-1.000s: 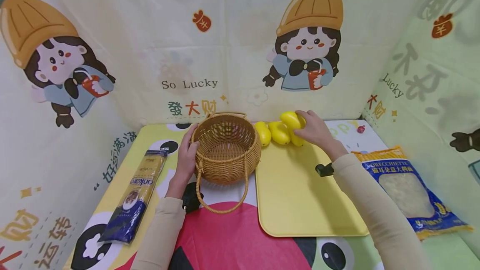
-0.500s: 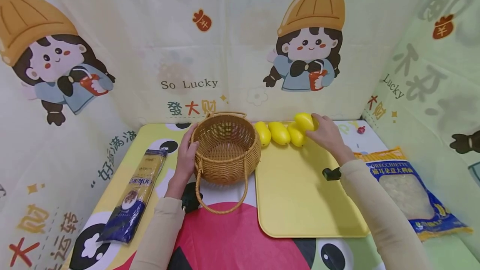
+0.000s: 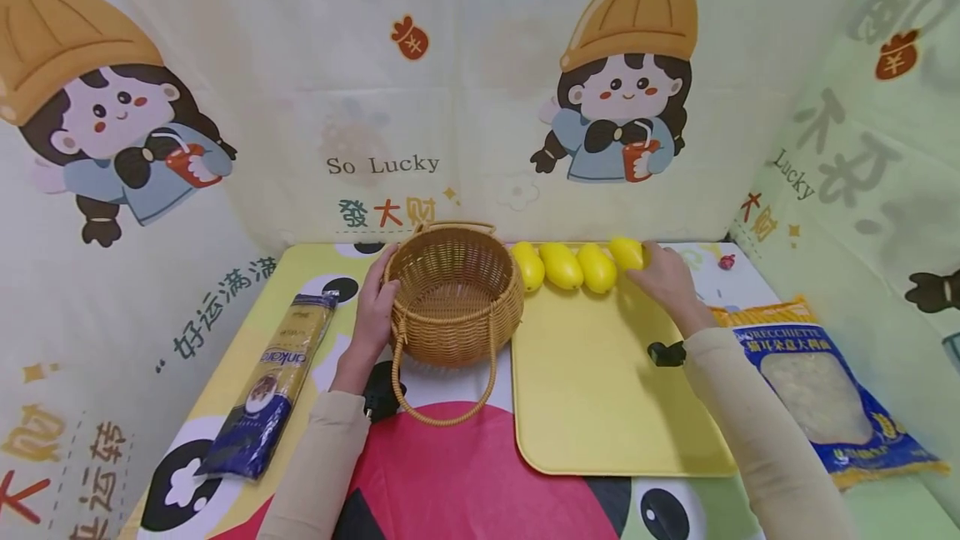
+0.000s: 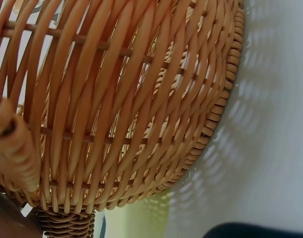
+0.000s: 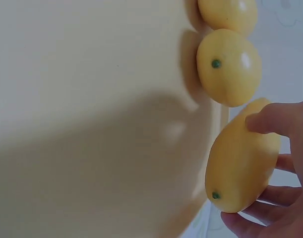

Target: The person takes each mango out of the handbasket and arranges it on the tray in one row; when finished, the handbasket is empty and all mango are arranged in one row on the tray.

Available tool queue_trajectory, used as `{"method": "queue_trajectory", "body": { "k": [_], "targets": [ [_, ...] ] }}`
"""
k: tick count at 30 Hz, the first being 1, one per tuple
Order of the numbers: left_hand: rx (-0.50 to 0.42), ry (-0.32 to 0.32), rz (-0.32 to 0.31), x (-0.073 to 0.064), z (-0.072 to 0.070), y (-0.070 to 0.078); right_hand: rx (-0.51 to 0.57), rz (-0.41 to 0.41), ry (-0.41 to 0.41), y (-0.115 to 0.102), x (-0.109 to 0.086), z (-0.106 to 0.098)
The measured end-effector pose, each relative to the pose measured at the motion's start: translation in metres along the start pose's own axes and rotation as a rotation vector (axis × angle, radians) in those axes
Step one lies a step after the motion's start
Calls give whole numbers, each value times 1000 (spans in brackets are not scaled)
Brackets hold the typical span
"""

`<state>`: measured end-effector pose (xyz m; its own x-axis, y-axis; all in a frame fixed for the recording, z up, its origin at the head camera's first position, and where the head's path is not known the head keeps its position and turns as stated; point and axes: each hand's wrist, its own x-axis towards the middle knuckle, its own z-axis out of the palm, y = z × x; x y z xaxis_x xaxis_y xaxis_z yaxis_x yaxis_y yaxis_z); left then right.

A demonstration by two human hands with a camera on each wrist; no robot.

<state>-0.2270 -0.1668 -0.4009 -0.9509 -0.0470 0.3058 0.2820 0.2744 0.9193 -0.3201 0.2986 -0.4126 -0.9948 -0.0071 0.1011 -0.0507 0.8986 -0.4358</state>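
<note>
My right hand (image 3: pixel 671 282) holds a yellow mango (image 3: pixel 627 254) at the far right corner of the yellow tray (image 3: pixel 600 390). In the right wrist view, the thumb lies on one side of this mango (image 5: pixel 243 158) and the fingers curl round the other, its green stem end uncovered. Three more mangoes (image 3: pixel 561 266) lie in a row along the tray's far edge, left of the held one. My left hand (image 3: pixel 372 307) grips the left side of a round wicker basket (image 3: pixel 457 332), thumb at the rim. Nothing shows inside the basket, and its near handle hangs down in front.
A long pasta packet (image 3: pixel 273 390) lies on the left of the patterned tablecloth (image 3: pixel 442 482). On the right is a blue and yellow orecchiette bag (image 3: pixel 817 390), partly behind my right sleeve. A tiny red object (image 3: pixel 726 262) sits at the back right. Printed cloth walls (image 3: pixel 480 107) stand behind and at both sides.
My right hand has carried the mango rightward and lowered it from above the third mango to the row's right end. The left hand and basket have stayed put.
</note>
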Motion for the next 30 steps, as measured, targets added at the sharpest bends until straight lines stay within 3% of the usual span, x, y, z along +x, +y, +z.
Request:
{"method": "queue_trajectory", "body": {
  "k": [14,27,30],
  "targets": [
    [6,2,10,1,4,1,1,5,26,6,0,12],
    [21,4,-1,1,3,1,20,-8,-33,8,-1,9],
    [6,7,-3,5,1,-11,10,-11,-38,7,-1,8]
  ]
}}
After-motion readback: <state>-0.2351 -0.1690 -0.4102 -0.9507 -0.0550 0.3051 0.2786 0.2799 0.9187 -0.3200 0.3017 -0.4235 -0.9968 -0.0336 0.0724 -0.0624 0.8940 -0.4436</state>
